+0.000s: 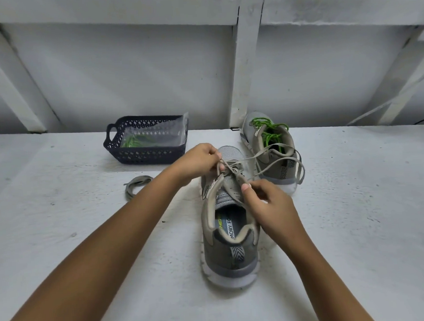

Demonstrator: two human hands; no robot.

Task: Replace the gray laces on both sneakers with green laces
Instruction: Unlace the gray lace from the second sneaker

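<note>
A gray sneaker point(230, 253) stands in front of me, heel toward me, with a gray lace point(275, 165) partly threaded in its upper eyelets. My left hand point(201, 161) pinches the lace near the toe-side eyelets. My right hand point(268, 204) pinches the lace at the right eyelet row. The lace's free ends loop off to the right, over the second sneaker point(274, 154), which stands behind and carries green laces point(268, 132). A loose gray lace point(135, 186) lies coiled on the surface to the left.
A dark blue plastic basket point(121, 151) stands at the back left and holds a clear bag with a green lace point(136, 141) inside. The white surface point(358, 213) ends at a white wall with slanted beams behind.
</note>
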